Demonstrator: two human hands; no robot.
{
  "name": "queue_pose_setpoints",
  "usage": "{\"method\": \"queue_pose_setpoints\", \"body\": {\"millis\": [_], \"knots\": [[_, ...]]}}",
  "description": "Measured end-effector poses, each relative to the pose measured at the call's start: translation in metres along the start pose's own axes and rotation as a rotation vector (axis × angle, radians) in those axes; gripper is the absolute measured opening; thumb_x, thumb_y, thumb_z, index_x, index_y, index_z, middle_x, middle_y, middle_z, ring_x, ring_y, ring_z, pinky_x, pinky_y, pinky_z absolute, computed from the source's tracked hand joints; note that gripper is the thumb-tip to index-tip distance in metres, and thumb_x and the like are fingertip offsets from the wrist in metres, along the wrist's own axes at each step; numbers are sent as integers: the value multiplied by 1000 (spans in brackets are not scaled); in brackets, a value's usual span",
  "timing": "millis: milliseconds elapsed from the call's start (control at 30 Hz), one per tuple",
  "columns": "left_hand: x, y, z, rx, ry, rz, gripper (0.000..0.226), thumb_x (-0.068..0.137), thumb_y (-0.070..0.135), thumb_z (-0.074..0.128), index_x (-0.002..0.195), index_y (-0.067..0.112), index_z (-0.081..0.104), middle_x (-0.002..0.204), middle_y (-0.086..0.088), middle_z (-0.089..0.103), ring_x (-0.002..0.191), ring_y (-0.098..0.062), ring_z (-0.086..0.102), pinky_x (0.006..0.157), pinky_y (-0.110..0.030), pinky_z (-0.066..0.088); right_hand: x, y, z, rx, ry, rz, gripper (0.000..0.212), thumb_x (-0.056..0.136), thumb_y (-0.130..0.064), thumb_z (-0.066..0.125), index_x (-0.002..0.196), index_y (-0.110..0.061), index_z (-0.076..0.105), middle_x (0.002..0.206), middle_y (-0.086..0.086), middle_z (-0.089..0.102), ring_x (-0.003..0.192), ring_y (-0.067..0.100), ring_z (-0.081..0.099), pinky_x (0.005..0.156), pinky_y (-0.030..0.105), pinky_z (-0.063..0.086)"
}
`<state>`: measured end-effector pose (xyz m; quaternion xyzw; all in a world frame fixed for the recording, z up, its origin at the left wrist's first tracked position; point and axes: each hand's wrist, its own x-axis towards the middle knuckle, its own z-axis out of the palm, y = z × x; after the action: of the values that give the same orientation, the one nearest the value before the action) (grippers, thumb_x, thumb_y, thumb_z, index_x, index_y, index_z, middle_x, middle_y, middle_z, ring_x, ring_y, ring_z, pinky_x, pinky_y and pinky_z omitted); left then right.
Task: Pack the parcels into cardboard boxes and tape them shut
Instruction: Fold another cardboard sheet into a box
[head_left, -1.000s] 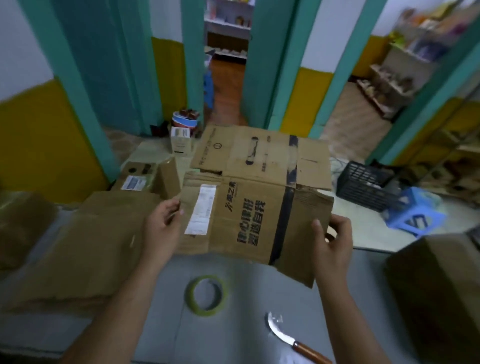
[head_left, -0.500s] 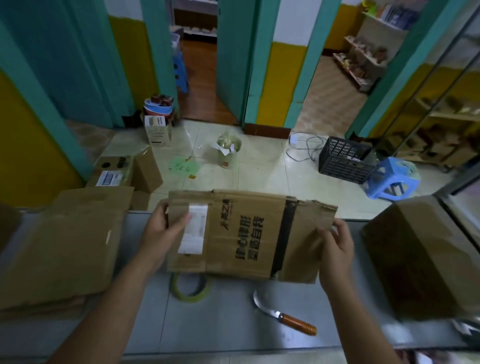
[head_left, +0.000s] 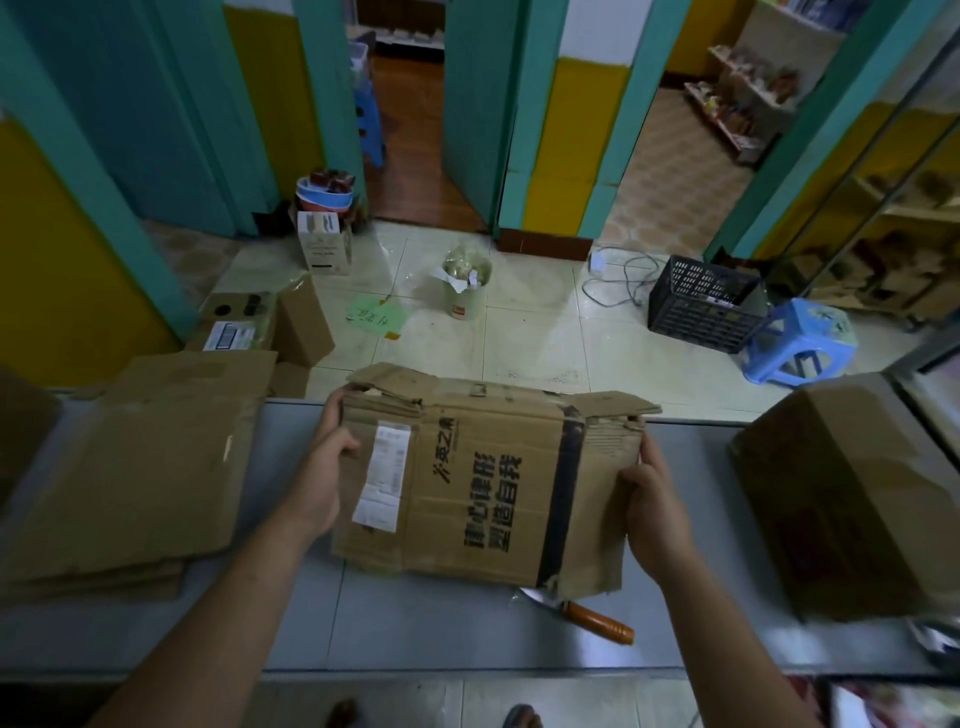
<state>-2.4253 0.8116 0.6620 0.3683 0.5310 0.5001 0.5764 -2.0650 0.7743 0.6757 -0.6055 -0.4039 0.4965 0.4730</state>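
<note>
The flattened cardboard box (head_left: 483, 483) is being held between both hands, just over the grey table (head_left: 415, 629). The left hand (head_left: 324, 467) is gripping its left edge, thumb curled over the front; the right hand (head_left: 657, 512) is clasping its right edge. Its lower right corner is overlapping a knife (head_left: 587, 616).

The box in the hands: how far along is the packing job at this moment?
Early. Done: perhaps the box on the right stands assembled, though whether it is taped I cannot tell. In hand: the left hand and right hand grip a flat box by its side edges. Left: open it, fill it, tape it; no parcel shows, and more flat cardboard waits.
</note>
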Motion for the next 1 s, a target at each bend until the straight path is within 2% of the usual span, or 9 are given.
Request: {"method": "queue_pose_setpoints", "body": {"millis": [100, 200, 267, 333, 467, 600, 667, 833, 1000], "knots": [[-2, 9, 2, -10, -30, 44, 57, 95, 3, 41, 139, 35, 56, 119, -1, 75, 110, -21, 70, 92, -42, 51, -2, -11, -6, 5, -34, -28, 57, 102, -4, 34, 148, -33, 51, 138, 0, 65, 131, 28, 57, 106, 53, 45], [-9, 17, 5, 58, -71, 65, 51, 92, 45, 65, 142, 41, 55, 129, 3, 73, 119, -15, 69, 96, -36, 50, -5, -21, -9, -11, -20, -23, 33, 110, -27, 40, 132, -32, 64, 128, -1, 69, 124, 30, 61, 103, 56, 47], [-9, 22, 5, 119, -55, 7, 70, 78, 82, 65, 136, 42, 64, 128, 3, 74, 120, -17, 69, 100, -41, 52, -6, -26, -11, -28, -32, 16, 44, 107, -52, 42, 122, -24, 72, 120, 9, 73, 116, 31, 67, 101, 57, 50], [-5, 30, 5, 134, -50, -101, 79, 74, 93, 56, 122, 33, 75, 116, -7, 79, 112, -31, 73, 97, -49, 55, -5, -31, -9, -31, -49, 43, 61, 101, -63, 50, 101, -7, 74, 101, 23, 72, 97, 36, 70, 97, 58, 53], [-1, 44, 20, 277, -63, -135, 56, 83, 72, 64, 122, 32, 74, 112, -4, 79, 106, -31, 74, 91, -56, 60, -5, -38, 13, -136, -15, 23, 40, 97, -50, 64, 93, -12, 76, 80, 7, 74, 79, 29, 73, 89, 57, 61], [-2, 33, 35, 476, -166, -207, 82, 80, 69, 72, 149, 29, 53, 129, 4, 70, 113, -21, 67, 78, -39, 57, -4, -23, 28, -248, -67, 140, 70, 81, -80, 61, 118, -22, 74, 107, -1, 77, 95, 24, 75, 80, 48, 65], [-1, 16, 37, 556, -223, -273, 83, 85, 61, 75, 155, 27, 45, 132, 3, 69, 112, -20, 66, 74, -34, 54, -3, -10, 26, -288, -73, 174, 78, 81, -76, 69, 131, -17, 67, 117, 2, 73, 88, 22, 76, 70, 37, 65], [-3, -24, 37, 648, -283, -330, 13, 98, 21, 72, 110, 26, 73, 114, 1, 76, 102, -15, 72, 87, -34, 59, 0, 23, 23, -486, -106, 289, 21, 100, -26, 68, 114, -11, 73, 106, 7, 74, 99, 27, 71, 82, 41, 63], [-8, -42, 26, 737, -277, -332, 15, 100, 10, 67, 102, 25, 71, 109, -1, 76, 102, -20, 73, 94, -40, 59, -6, 29, 24, -322, -71, 388, 12, 99, -13, 63, 103, -10, 74, 101, 16, 75, 97, 32, 72, 72, 39, 61]]}}
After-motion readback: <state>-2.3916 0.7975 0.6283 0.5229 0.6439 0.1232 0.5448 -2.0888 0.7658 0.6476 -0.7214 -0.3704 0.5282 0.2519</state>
